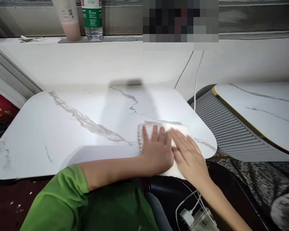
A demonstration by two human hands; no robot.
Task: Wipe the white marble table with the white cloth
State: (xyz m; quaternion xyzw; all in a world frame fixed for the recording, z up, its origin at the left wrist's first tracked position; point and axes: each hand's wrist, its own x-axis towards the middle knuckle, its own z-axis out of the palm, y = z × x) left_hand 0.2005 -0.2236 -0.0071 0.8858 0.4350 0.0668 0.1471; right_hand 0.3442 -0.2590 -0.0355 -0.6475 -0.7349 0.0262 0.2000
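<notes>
A white cloth (175,171) with a scalloped left edge lies on the right part of a white marble-patterned table (62,134), its lower end reaching the front edge. My left hand (157,150) presses on it with the fingers stretched out, slightly blurred. Beside it, my right hand (190,157) rests on the cloth's right side, fingers extended and the tips close to those of the left. Neither hand wraps around anything. Much of the cloth is covered by both hands.
On the ledge behind stand a cup with a pink drink (71,29) and a green-labelled water bottle (93,19). A second marble-patterned tabletop (262,106) is at the right. Below my right arm, white cables run to a charger (187,217). A pixelated patch hides part of the back.
</notes>
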